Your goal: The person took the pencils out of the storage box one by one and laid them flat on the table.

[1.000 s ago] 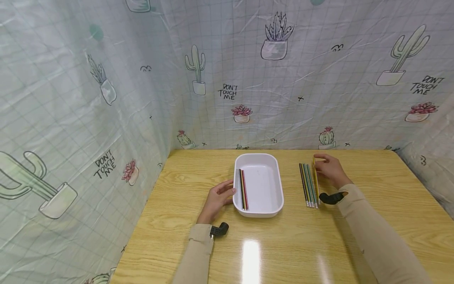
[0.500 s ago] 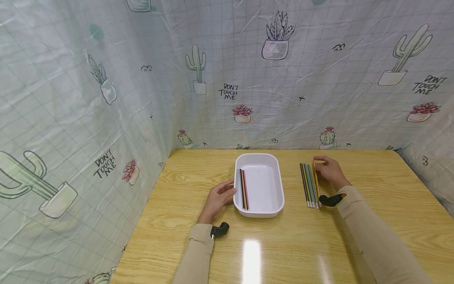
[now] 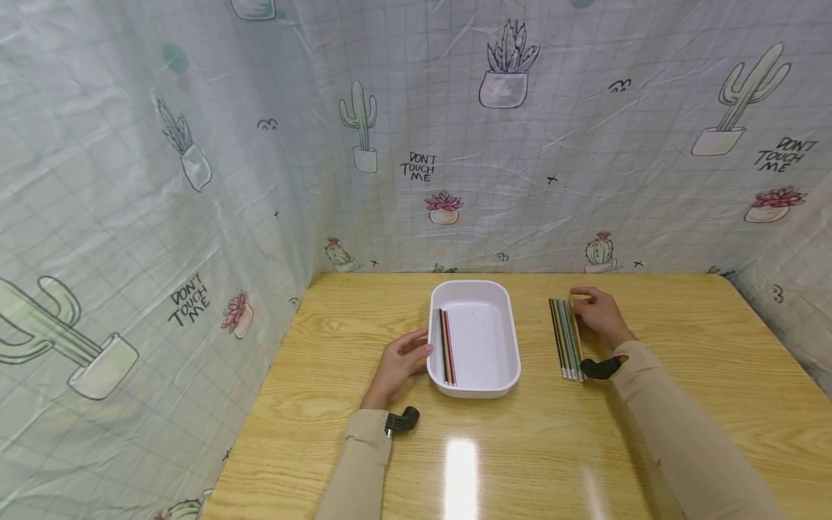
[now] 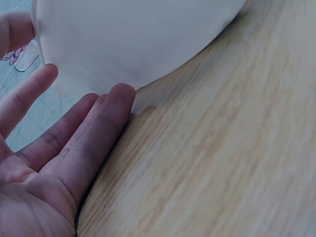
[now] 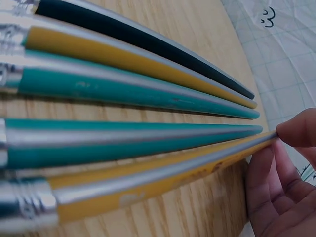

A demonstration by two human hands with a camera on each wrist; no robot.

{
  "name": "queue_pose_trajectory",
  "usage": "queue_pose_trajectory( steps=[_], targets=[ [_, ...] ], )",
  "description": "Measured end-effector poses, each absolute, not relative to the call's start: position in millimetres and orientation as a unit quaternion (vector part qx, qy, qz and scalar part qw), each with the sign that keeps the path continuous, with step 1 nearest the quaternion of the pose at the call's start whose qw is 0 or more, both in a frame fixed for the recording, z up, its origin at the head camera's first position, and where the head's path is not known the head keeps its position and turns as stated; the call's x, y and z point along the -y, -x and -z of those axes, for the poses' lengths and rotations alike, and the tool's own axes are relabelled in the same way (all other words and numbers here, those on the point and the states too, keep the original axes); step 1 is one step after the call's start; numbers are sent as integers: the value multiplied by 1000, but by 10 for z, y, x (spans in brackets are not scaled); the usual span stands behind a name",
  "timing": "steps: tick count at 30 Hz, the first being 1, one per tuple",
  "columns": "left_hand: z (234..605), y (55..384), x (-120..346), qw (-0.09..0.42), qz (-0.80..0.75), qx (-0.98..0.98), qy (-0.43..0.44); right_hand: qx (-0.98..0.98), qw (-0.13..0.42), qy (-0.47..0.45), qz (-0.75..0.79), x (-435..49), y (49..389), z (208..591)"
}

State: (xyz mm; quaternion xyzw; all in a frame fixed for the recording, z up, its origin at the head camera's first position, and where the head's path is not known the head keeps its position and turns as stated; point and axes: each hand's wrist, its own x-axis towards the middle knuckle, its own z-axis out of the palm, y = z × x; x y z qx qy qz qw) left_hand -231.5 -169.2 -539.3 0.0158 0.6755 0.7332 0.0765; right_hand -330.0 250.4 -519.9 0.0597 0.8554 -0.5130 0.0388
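My left hand (image 3: 398, 361) touches the left side of a white rectangular tray (image 3: 474, 394); in the left wrist view its extended fingers (image 4: 94, 133) rest against the tray's outer wall. Several pencils (image 3: 447, 347), black, yellow and red among them, lie side by side along the tray's left inside. Right of the tray, my right hand (image 3: 599, 318) pinches the far end of a yellow pencil (image 5: 163, 177) between thumb and fingers. That pencil's near end has a metal ferrule. Beside it lie a teal pencil (image 5: 123, 140), another teal pencil (image 5: 123, 89), a yellow pencil (image 5: 123, 57) and a black pencil (image 5: 138, 37).
Everything stands on a wood-grain table (image 3: 520, 448). A hanging cloth (image 3: 559, 144) printed with cacti encloses the back and sides. Each wrist wears a small black camera (image 3: 404, 420).
My right hand has moved slightly left with the yellow pencil, bringing it close beside the row. The left hand and the tray have stayed in place.
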Motion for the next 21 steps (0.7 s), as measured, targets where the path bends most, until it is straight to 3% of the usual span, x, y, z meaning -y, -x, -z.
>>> queue_pose_trajectory(
  steps=[21],
  targets=[
    [5385, 2307, 1694, 80, -733, -676, -16, -853, 34, -69, 516, -2462, 3267, 5239]
  ],
)
